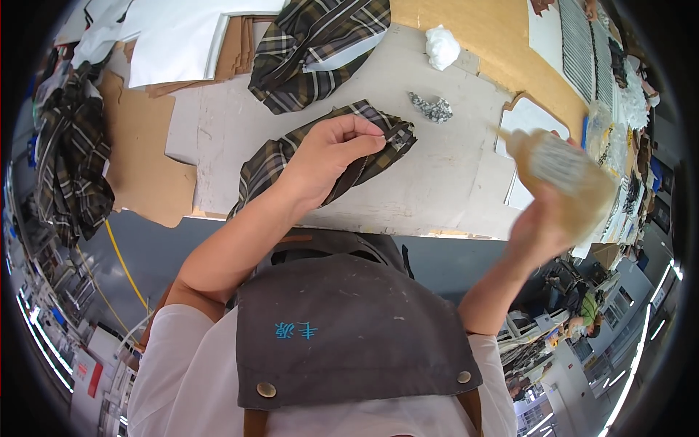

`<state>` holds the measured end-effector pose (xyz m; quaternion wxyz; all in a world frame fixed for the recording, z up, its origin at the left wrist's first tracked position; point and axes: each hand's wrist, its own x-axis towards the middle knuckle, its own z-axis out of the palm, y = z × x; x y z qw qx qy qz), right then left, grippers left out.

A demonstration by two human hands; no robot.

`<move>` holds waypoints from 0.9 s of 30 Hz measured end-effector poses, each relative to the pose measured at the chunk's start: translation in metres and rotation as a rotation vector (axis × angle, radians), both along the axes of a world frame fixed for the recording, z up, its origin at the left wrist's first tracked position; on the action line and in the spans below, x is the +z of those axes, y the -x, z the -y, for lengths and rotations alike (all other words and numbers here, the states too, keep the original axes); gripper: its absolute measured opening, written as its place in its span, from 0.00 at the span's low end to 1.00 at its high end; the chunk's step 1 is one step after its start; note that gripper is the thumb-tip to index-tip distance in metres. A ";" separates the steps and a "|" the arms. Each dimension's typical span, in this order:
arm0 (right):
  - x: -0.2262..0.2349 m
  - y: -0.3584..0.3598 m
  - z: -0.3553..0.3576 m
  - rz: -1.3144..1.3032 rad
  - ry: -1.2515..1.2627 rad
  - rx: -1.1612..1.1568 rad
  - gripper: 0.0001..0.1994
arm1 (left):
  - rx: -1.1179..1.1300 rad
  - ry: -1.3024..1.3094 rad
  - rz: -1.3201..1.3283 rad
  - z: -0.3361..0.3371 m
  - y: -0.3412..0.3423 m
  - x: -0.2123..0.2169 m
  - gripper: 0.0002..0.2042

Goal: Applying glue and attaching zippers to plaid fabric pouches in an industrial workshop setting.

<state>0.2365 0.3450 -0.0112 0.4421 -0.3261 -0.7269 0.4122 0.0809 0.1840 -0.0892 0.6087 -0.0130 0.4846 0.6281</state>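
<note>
My left hand [324, 156] pinches one end of a plaid fabric piece [266, 166] in brown, black and white. A dark zipper runs along this piece, and its end shows just beyond my fingertips. Off to the right, my right hand [539, 231] is wrapped around a yellowish squeeze bottle [564, 175] with a narrow pointed nozzle. Both the bottle and that hand are blurred by motion, with the bottle held apart from the fabric. Farther back lies a second plaid piece [314, 54], also with a zipper.
A crumpled white wad [442, 47] and a grey speckled scrap [433, 108] lie on the table [444, 175]. White sheets [175, 40] and brown cardboard [142, 149] are at the left, beside a hanging bundle of plaid fabric [71, 156]. White paper [535, 120] lies near the bottle.
</note>
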 end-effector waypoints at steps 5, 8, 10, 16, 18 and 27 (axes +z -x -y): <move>-0.023 -0.007 0.022 -0.209 0.380 0.135 0.37 | 0.000 0.001 -0.006 0.000 0.001 -0.001 0.06; -0.023 0.000 0.030 -0.197 0.391 0.160 0.37 | -0.009 -0.006 -0.003 0.000 0.001 -0.002 0.06; -0.021 0.007 0.033 -0.161 0.334 0.188 0.36 | -0.011 -0.001 -0.012 0.000 0.001 -0.002 0.06; -0.020 0.013 0.033 -0.147 0.310 0.266 0.36 | -0.014 0.007 0.003 0.000 0.002 -0.002 0.06; -0.021 0.014 0.033 -0.123 0.281 0.334 0.37 | -0.019 0.011 -0.009 -0.001 0.002 -0.002 0.06; -0.016 0.013 0.023 -0.273 0.355 0.337 0.41 | -0.043 0.035 -0.054 -0.002 0.005 0.003 0.06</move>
